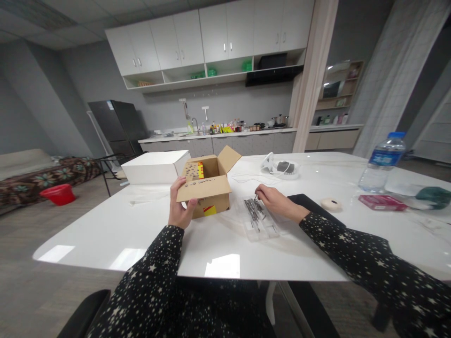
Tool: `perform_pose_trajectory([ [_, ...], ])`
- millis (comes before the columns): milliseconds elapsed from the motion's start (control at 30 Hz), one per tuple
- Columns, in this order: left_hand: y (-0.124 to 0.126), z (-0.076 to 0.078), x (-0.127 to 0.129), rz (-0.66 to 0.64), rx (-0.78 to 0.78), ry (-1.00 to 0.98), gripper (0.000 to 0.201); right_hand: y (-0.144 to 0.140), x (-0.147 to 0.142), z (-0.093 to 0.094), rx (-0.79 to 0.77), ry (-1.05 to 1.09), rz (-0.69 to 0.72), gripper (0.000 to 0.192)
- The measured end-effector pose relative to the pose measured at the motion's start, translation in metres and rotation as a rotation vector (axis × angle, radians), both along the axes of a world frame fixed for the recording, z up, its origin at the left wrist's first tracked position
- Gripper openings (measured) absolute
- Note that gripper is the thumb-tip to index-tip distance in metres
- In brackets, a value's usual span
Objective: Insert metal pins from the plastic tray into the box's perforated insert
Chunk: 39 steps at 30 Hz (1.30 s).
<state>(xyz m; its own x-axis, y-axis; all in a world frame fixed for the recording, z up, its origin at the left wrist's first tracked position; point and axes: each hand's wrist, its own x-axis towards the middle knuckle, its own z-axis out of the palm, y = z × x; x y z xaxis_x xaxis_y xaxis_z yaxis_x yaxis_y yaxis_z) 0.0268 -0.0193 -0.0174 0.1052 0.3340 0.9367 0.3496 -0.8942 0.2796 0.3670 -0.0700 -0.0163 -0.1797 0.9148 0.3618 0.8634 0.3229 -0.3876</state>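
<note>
From my head view, a glossy white table [116,234] fronts a kitchen. My left hand [179,206] grips the cardboard box [207,188] flap; my right hand [273,199] pinches a metal piece over the clear tray [259,220]. The near edge is bare, with open floor on the left.

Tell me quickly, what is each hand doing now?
Left hand: closed on the front flap of the cardboard box.
Right hand: fingertips pinched at the screws in the clear tray; whether it holds one cannot be told.
</note>
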Motion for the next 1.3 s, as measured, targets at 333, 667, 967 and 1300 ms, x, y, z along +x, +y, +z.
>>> perform_pose_trajectory([
  [333,0.000,-0.001,0.000,0.008,-0.012,-0.010,0.059,0.001,0.002,-0.001,0.024,0.047,-0.012,0.025],
  [667,-0.001,0.000,0.000,0.013,-0.054,-0.041,0.058,-0.002,0.001,0.001,-0.023,-0.004,0.008,0.022],
  [967,-0.001,-0.001,0.001,-0.031,-0.037,-0.101,0.057,-0.001,-0.002,0.004,0.007,0.258,0.077,0.022],
  [1300,-0.004,0.002,-0.001,-0.040,-0.009,-0.073,0.057,0.001,-0.013,0.030,-0.085,0.959,0.222,0.043],
])
